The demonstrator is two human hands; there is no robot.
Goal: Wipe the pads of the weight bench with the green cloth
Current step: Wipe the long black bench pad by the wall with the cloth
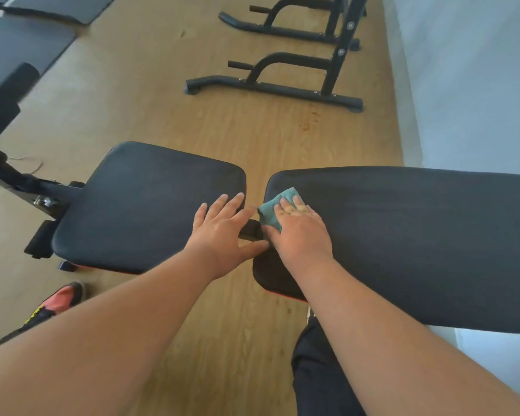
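The right hand (297,232) presses the green cloth (272,208) flat on the long pad (418,235), left end; the left hand (219,232) rests relaxed; wiping seemingly barely begun.

The seat pad (150,205) and back pad (418,244) are covered in matt black vinyl, the green cloth (275,210) is nubby terry, the floor (222,121) is wood-grained, and the rack (282,82) is painted black metal.

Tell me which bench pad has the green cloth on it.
The longer pad on the right: the right hand presses the green cloth onto its end. The shorter pad bears only the bare left hand.
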